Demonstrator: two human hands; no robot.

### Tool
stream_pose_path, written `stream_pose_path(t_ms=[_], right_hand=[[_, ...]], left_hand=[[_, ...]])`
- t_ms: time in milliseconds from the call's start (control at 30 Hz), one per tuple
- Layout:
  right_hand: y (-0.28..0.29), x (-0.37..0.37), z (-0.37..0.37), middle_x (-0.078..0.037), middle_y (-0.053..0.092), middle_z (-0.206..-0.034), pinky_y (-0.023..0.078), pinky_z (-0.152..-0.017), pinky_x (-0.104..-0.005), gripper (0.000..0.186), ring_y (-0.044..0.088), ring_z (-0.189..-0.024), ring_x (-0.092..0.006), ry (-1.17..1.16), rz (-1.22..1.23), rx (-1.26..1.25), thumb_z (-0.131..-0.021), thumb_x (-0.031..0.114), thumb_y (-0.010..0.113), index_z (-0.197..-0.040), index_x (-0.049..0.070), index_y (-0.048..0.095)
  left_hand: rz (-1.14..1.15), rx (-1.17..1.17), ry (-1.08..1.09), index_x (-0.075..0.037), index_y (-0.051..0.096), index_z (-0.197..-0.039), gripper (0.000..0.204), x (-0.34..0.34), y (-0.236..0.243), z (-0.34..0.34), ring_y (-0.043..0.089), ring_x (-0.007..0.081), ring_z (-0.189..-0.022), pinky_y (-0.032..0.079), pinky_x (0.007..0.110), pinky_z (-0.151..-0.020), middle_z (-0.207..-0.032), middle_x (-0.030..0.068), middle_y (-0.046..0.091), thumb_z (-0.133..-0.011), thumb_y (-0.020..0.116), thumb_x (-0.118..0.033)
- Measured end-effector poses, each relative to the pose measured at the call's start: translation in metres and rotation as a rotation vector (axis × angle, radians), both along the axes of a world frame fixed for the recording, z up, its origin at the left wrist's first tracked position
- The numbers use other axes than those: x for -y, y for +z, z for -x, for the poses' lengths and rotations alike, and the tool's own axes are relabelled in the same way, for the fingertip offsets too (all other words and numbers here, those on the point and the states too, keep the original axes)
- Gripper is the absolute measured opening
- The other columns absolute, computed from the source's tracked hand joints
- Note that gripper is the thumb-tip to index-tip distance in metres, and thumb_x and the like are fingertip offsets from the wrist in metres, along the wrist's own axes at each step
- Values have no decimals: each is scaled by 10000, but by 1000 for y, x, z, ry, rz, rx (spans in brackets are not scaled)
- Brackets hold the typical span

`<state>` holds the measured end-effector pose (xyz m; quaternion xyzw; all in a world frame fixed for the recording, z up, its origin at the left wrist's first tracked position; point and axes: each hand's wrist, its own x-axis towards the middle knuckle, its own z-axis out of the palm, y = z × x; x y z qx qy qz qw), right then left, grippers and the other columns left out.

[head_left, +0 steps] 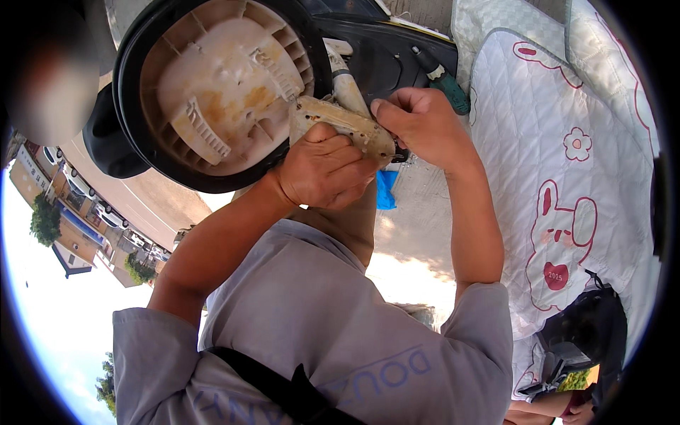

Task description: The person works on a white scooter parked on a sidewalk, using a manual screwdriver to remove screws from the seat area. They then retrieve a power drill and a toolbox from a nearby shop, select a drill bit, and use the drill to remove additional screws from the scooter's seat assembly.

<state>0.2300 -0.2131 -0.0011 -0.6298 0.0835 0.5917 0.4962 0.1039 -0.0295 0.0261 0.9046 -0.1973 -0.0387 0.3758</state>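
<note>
My left hand (329, 166) is closed round a dirty, yellowed plate-like part (340, 117) with small holes along its edge. Near that part's right end, my right hand (428, 127) has its thumb and fingers pinched together. What they hold, if anything, is hidden; a small dark piece (401, 151) shows just below them. A pale tube (346, 83) runs behind the part. To the left is a large, stained beige shell (219, 85) with ribs inside and a thick black rim (132, 134).
A green and black cordless drill (446, 83) lies on a black panel (375, 60) beyond my hands. White quilted fabric (567, 170) with red rabbit drawings hangs at the right. Something blue (386, 190) is on the pavement. Another person's hand (581, 412) shows at lower right.
</note>
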Motion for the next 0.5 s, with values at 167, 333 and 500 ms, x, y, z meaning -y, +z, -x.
stream_pose_path(t_ms=[167, 333, 500], right_hand=[[-39, 12, 13, -28, 613, -651, 413, -486, -268, 323, 542, -532, -102, -179, 85, -245, -980, 292, 705, -816, 15, 676], [-33, 24, 13, -67, 695, -776, 502, -538, -280, 284, 625, -596, -129, -345, 108, -240, -982, 278, 716, -893, 10, 693], [-28, 52, 41, -93, 724, -873, 570, -632, -279, 192, 692, -694, -160, -755, 61, -109, -990, 166, 696, -1025, -23, 696]], left_hand=[[14, -7, 10, -152, 749, -1053, 290, 2, 1, -2, 592, 137, -719, 411, 327, -749, -835, -67, 615, -763, 746, -167], [20, -29, -37, -100, 705, -1080, 319, 1, 1, 2, 626, 179, -730, 439, 375, -800, -869, -14, 674, -768, 759, -141], [135, -135, -18, -113, 739, -1033, 220, -3, 6, 1, 609, 168, -784, 425, 337, -770, -870, -11, 638, -817, 745, -152]])
